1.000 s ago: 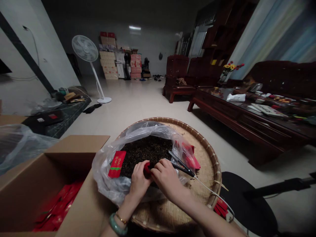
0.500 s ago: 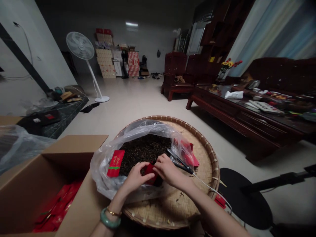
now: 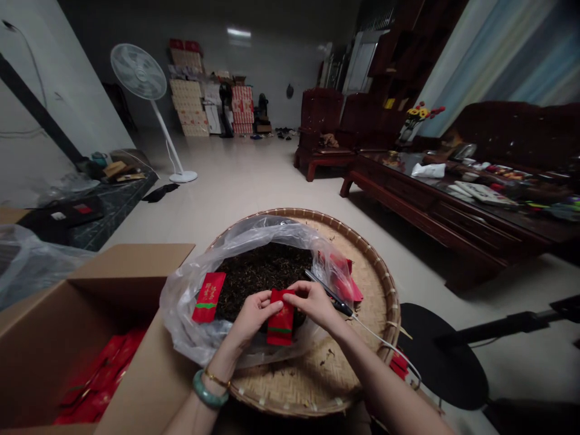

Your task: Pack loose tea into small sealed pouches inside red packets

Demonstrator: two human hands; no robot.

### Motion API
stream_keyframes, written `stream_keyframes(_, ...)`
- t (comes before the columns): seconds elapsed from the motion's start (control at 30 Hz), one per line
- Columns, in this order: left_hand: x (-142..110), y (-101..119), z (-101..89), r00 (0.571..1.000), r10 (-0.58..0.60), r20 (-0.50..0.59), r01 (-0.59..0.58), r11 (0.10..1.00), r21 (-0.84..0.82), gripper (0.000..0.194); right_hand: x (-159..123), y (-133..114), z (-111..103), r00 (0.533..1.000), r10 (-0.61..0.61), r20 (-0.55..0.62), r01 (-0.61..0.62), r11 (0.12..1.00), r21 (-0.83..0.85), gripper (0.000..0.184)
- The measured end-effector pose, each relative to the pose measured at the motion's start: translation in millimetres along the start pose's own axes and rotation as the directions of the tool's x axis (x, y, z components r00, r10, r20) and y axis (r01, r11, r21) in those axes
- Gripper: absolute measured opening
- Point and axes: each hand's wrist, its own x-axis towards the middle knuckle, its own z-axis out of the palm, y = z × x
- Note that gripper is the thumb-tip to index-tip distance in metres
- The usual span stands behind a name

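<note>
Table [image 3: 389,190]: dark, glossy wood, long and blocky, beyond the tray [image 3: 374,290] to the right
Carton [image 3: 140,368]: plain brown cardboard, open-topped, left of the tray, shiny red packets [image 3: 102,368] piled inside
Tray: round, pale woven strips, raised rim bound at intervals
Bag [image 3: 181,314]: thin, crinkled see-through plastic, mouth wide, on the tray's left part and over its rim
Leaves [image 3: 258,272]: dark, thin, twisted, heaped in the bag, stray bits on the tray's weave
Left hand [image 3: 250,317]: above the tray, thumb and fingers gripping the upper left edge of the held packet [image 3: 281,320]
Right hand [image 3: 315,302]: above the tray, fingertips pinching that packet's top right corner
Tool [image 3: 333,297]: slim, black, smooth, slanting over the tray's right half, white cord [image 3: 385,343] crossing the rim
Held packet: red rectangle, green band, over the tray's middle
Loose packet [image 3: 208,296]: red, gold lettering, green band, at the tray's left
Bangle [image 3: 209,391]: smooth green ring, left wrist, beside the tray's near left rim
</note>
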Motion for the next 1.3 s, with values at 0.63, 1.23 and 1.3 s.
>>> stream_keyframes(0.63, 1, -13, 9.1, 0.993, -0.118, 0.020, 0.119, 0.987, -0.105, 0.047, 1, 10, 8, 0.984, -0.155, -0.090, 0.143, 0.982, -0.126, 0.015)
stream_keyframes(1.23, 2, -12, 8.5, 0.976, -0.184, -0.119, 0.158, 0.968, -0.197, 0.048, -4, 52, -58, 0.968, -0.155, -0.195, -0.021, 0.729, -0.684, 0.046)
stream_keyframes(1.3, 3, -12, 7.5, 0.979, -0.173, -0.108, 0.154, 0.974, -0.166, 0.046, -6, 38, -62, 0.978, -0.154, -0.139, 0.056, 0.842, -0.537, 0.047)
